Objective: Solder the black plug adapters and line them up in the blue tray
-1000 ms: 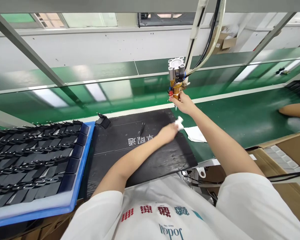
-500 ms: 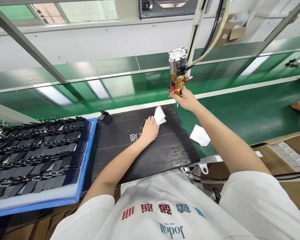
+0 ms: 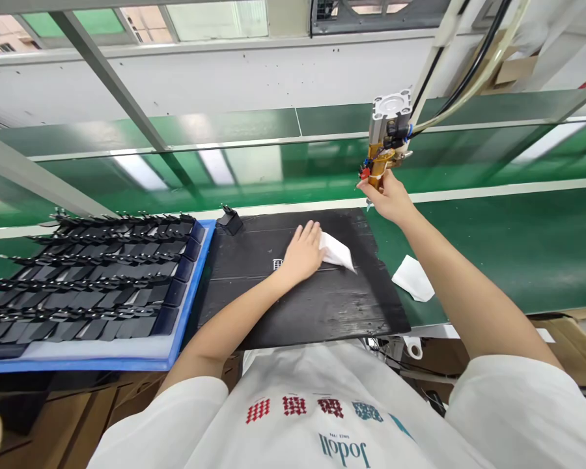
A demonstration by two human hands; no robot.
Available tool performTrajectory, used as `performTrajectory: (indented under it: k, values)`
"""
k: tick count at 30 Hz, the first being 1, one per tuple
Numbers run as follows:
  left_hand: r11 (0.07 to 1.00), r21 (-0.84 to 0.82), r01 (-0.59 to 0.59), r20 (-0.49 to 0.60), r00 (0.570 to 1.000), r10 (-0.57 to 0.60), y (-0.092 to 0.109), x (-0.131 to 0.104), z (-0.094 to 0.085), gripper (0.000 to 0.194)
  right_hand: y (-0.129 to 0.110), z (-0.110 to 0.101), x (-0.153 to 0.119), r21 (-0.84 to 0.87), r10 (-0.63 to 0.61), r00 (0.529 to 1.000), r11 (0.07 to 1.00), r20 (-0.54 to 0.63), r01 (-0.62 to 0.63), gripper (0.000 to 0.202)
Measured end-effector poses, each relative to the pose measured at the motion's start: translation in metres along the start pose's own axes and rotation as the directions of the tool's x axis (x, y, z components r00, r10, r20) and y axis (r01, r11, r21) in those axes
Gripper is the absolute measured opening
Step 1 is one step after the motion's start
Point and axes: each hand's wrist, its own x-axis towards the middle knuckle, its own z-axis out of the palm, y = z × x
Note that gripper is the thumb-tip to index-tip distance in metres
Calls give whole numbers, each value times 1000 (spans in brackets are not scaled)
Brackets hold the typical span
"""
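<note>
My left hand (image 3: 303, 253) lies palm down on a black board (image 3: 254, 309), with a folded white wipe (image 3: 336, 251) gripped under it and sticking out to the right. Its fingers are extended and the thumb is hidden. Beyond the board's far right corner, my right hand (image 3: 389, 197) is closed around the lower body of a dispensing valve (image 3: 381, 159). That valve has a silver cylinder on top, hoses at its side and a small pale nozzle pointing down. A second white wipe (image 3: 413, 279) lies on the green bench right of the board.
A blue tray (image 3: 176, 345) at left holds rows of black plug adapters (image 3: 102, 267). One black plug adapter (image 3: 230, 221) stands at the board's far left corner. Hoses (image 3: 478, 71) run up right from the valve. A green bench (image 3: 508, 241) extends rightward.
My view has turned left. Under my left hand the wipe has swung from pointing away from me to pointing right and toward me. My right hand still grips the dispensing valve.
</note>
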Motion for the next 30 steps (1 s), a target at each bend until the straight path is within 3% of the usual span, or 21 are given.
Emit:
performTrajectory:
  k: [2,4,5,6,8,9,10,11,14,18,21,23,26,28,30]
  values:
    - [1000,13,14,48,999,-15,-5,-7,2,58,1,4,2,13,-9,1000,1000,-4,9,39]
    - [982,-54,-180,143,972,186,12,-27,11,59,2,7,5,17,-12,1000,1000,-4,12,38]
    - [937,-121,-327,187,920,345,26,-40,16,56,3,9,7,18,-11,1000,1000,-4,11,38]
    - [857,-213,-469,222,831,509,41,-52,21,51,4,11,8,20,-12,1000,1000,-4,12,38]
    - [643,-365,-674,226,605,763,70,-71,28,42,4,13,10,28,-21,1000,999,-6,21,38]
    - [576,-401,-712,207,543,814,81,-76,30,39,3,14,11,28,-23,1000,999,-10,24,37]
    - [550,-414,-725,188,524,831,89,-78,31,39,1,14,11,24,-19,1000,1000,-14,20,36]
    - [560,-412,-719,173,541,823,92,-78,31,40,-1,14,11,17,-7,1000,1000,-15,7,33]
    - [677,-369,-637,135,684,717,83,-70,26,46,-10,13,8,6,69,998,998,4,-69,23]
    - [820,-339,-462,43,863,504,46,-50,8,49,-16,12,6,32,123,992,992,-4,-122,21]
    - [885,-394,-247,-57,968,244,10,-23,-5,50,-18,14,8,22,120,992,993,-38,-119,19]
    - [885,-459,-76,-83,996,43,-16,-2,-10,52,-20,15,10,14,134,990,991,-53,-134,18]
    - [833,-525,173,12,981,-196,-48,20,-10,54,-25,19,12,42,162,985,986,-64,-160,17]
    - [817,-504,280,62,955,-288,-58,22,-6,54,-26,22,13,61,177,980,983,-87,-173,18]
    - [852,-431,296,23,948,-318,-59,13,-2,55,-26,27,14,64,199,973,979,-118,-193,20]
